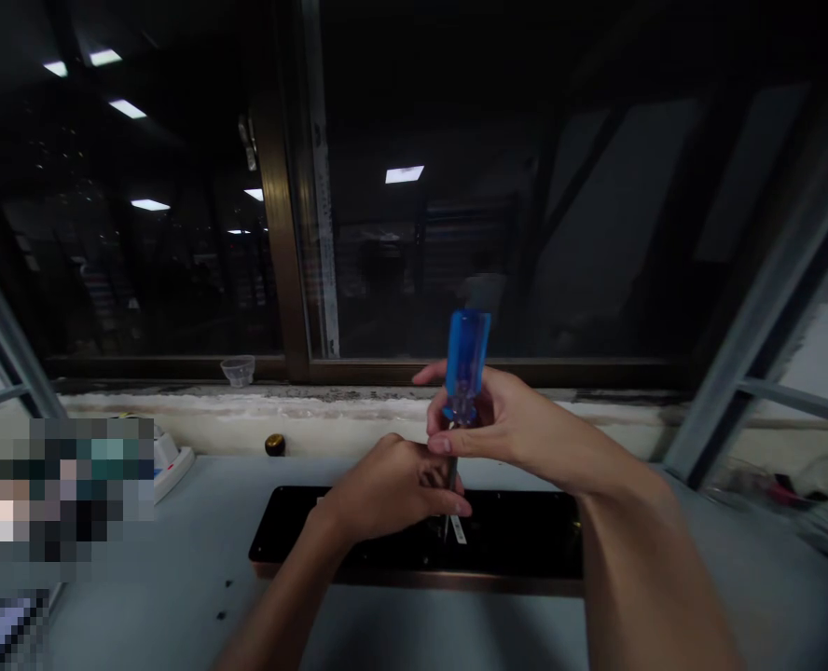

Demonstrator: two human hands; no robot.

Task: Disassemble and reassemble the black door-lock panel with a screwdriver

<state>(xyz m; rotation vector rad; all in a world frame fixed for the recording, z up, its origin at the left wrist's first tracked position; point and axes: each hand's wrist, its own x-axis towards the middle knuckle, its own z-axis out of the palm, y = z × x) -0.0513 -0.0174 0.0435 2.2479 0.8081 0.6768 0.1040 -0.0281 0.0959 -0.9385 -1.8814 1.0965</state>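
A screwdriver (468, 359) with a translucent blue handle stands nearly upright, its thin shaft pointing down. My right hand (490, 415) grips the lower end of its handle between thumb and fingers. Lower down, my left hand (393, 485) is closed around the shaft, thumb pointing right. Below both hands lies a long black panel (518, 540) with rounded corners, a copper-coloured side edge and small holes or screws along its rim. On it, by the screwdriver's tip, is a small white label (459, 529). Whether the tip sits in a screw is too dark to tell.
Two small dark pieces, one a dark bit (221, 615), lie on the grey table (148, 596) left of the panel. A brown-gold round knob (275, 445) and a white power strip (174, 471) sit behind. A clear plastic cup (239, 370) stands on the window sill. Metal frames flank both sides.
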